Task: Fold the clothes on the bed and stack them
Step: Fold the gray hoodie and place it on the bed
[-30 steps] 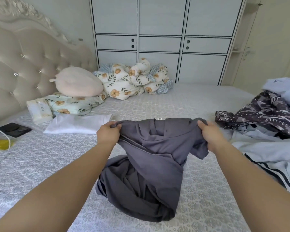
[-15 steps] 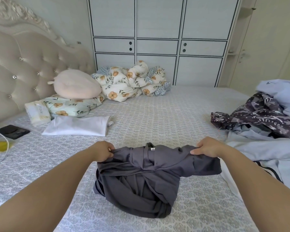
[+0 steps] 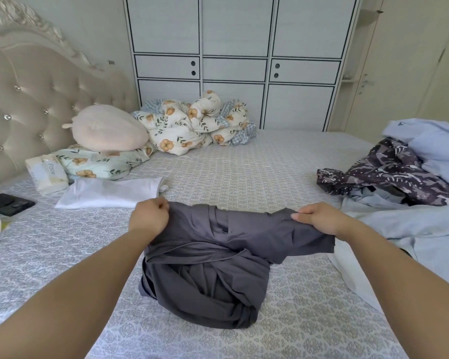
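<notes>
Fingers of the left hand and right hand pinch the far edge of a dark grey, soft knit garment, one at each shoulder, on the patterned grey bedspread. Toward the viewer from that held edge, the garment's body lies bunched and twisted. A flat white folded cloth sits beyond the left hand; a heap of purple patterned and pale blue clothes lies beyond the right. Any fold made over that twisted cloth would likely trap creases and come out lopsided.
</notes>
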